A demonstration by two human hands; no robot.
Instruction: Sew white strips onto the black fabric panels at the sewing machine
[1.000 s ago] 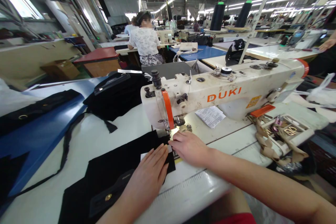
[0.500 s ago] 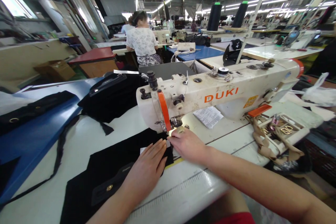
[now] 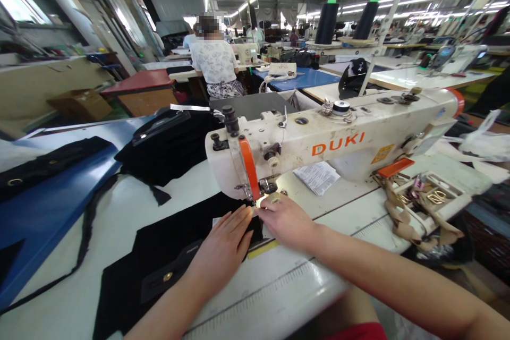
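A black fabric panel (image 3: 159,236) lies flat under the needle end of a white sewing machine (image 3: 295,141). My left hand (image 3: 223,239) rests on the panel with its fingers stretched out, fingertips close to the presser foot. Just right of the needle, my right hand (image 3: 285,221) has its fingers curled and pressed together at the panel's edge; its fingertips almost meet those of the left. A small white piece (image 3: 215,221) shows partly beside the left fingers. Below it, a black patch with a gold eyelet (image 3: 168,277) sits on the panel. The stitching point is mostly hidden.
More black fabric pieces (image 3: 167,143) lie left of the machine, with a black strip (image 3: 90,223). Folded paper (image 3: 316,177) rests on the machine bed. At right stands a tray (image 3: 450,199) with metal rings and tan straps. A person (image 3: 215,61) sits ahead.
My left hand has slid slightly up toward the needle, covering more of the white piece. My right hand stays almost in place. The view has shifted a little.
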